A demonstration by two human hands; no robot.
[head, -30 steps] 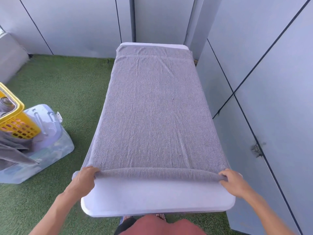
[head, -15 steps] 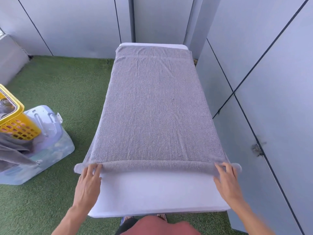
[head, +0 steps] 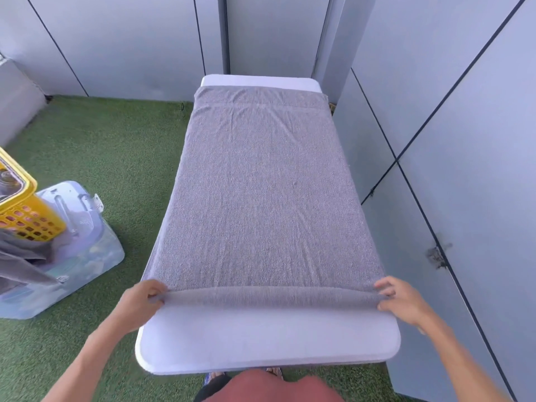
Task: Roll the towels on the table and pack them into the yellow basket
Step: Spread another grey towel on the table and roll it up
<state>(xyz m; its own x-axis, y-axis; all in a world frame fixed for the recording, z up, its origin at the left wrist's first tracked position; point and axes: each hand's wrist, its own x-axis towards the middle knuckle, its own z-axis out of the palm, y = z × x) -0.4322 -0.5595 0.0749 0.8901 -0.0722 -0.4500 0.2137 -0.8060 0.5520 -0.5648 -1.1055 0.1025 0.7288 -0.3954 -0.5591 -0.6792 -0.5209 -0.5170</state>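
Note:
A grey towel (head: 261,192) lies flat along the white table (head: 266,340), covering most of it. Its near end is rolled into a thin tube that spans the table's width. My left hand (head: 139,303) pinches the left end of that roll between thumb and fingers. My right hand (head: 401,300) pinches the right end the same way. The yellow basket (head: 26,216) with a perforated wall stands at the far left, partly out of frame.
The basket sits on a clear plastic storage bin (head: 72,245) on the green artificial grass (head: 116,158). A grey cloth (head: 20,265) hangs over the bin's left side. Grey wall panels (head: 449,140) close in behind and right of the table.
Half a second ago both hands lay flat with straight fingers on the roll; now their fingers curl round its ends. The roll is thicker and the towel's far edge has slid nearer.

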